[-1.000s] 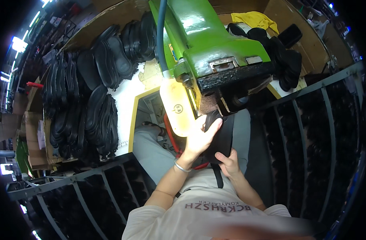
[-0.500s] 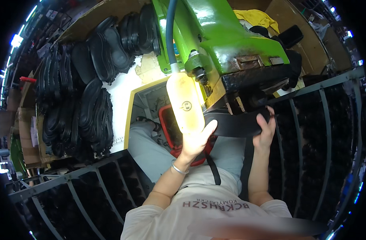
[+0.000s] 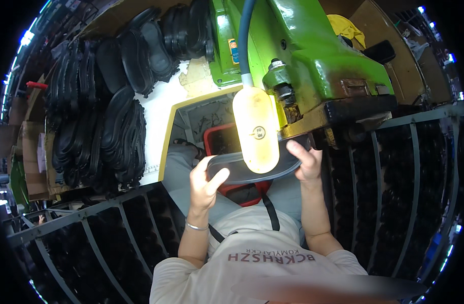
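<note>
A black shoe sole (image 3: 232, 167) spans the space between my hands, in front of the green machine (image 3: 323, 55). My left hand (image 3: 203, 183) grips its left end, thumb on top. At the other end my right hand (image 3: 308, 161) holds it close to the machine's dark lower edge, thumb also on top. A glowing yellow lamp (image 3: 254, 126) on a blue-grey flexible neck hangs above the sole and hides its middle. Fingers of both hands are partly hidden beneath the sole.
Stacks of black soles (image 3: 123, 137) cover the white table (image 3: 156, 116) on the left. A red bin (image 3: 216, 134) sits below, between my legs. Metal railings (image 3: 414, 177) stand at both sides. Cardboard boxes and a yellow cloth (image 3: 346, 29) are behind the machine.
The sole has moved left and out from the machine's lower edge. My left hand has shifted left onto its end; my right hand has also come left. The view has shifted slightly.
</note>
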### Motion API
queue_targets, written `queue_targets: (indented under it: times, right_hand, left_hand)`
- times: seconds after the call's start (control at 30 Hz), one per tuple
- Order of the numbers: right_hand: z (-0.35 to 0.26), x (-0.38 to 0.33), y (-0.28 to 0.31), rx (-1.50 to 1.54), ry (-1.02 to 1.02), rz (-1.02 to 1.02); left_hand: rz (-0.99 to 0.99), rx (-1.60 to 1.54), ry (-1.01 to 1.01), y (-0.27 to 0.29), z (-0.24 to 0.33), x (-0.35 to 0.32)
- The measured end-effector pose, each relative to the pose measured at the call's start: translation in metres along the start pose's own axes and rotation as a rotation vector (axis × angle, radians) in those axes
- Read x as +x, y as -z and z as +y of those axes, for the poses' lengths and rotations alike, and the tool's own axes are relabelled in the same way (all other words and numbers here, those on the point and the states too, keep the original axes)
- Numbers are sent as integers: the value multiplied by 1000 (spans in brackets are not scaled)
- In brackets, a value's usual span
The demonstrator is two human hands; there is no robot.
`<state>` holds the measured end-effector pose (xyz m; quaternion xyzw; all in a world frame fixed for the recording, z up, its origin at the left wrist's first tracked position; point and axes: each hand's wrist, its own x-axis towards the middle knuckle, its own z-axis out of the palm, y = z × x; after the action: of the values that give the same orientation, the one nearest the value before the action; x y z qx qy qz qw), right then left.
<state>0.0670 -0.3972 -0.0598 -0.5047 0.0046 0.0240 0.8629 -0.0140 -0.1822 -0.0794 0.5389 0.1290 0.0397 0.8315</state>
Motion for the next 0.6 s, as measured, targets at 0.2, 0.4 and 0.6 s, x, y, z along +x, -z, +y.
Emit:
queue_targets:
  times: [0.2,0.4,0.6]
  right_hand:
    - [2,8,1,-184,-17,-179]
    - [23,-13,16,-232,-23,-15]
    - [39,-126,71,-77,-517,-61]
  left_hand:
    - [-490,276,188,24,-17,-12]
    - [-268,309,-119,-80,-30,27]
    - [-68,656,-402,-86,-53,23]
